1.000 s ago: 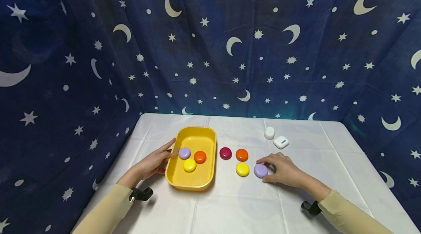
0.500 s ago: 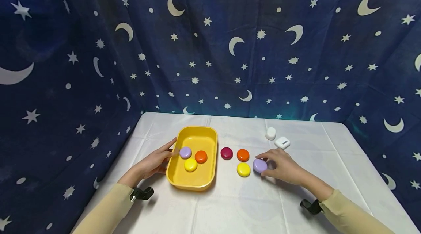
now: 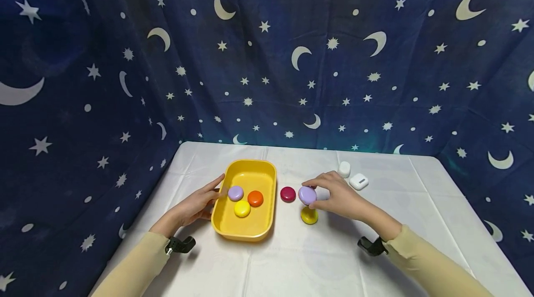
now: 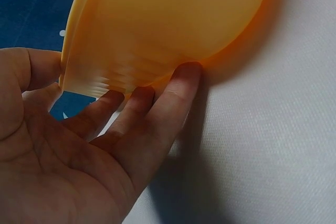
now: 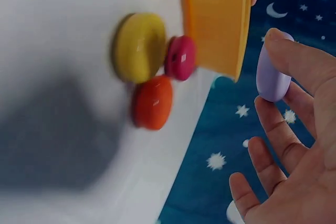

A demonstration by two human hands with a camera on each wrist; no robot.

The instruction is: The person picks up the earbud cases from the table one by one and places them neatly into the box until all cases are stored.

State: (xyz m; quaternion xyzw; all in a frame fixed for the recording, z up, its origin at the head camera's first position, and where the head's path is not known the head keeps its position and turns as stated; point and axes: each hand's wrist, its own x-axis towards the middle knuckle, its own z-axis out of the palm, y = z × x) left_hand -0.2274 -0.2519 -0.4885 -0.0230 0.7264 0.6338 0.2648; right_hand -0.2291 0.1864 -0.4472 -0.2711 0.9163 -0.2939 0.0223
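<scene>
The right hand (image 3: pixel 340 197) pinches a purple disc (image 3: pixel 307 194) in the air. The left hand (image 3: pixel 196 205), fingers flat, steadies the yellow tray (image 3: pixel 246 233). The disc probably goes into the tray next.

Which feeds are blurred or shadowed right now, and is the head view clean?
Head view: sharp and evenly lit, wide-angle bend at the edges. Right wrist view: the yellow disc, red disc and orange disc are motion-smeared, with a broad grey shadow beside them. Left wrist view: yellow tray wall fills the frame, soft and close.
</scene>
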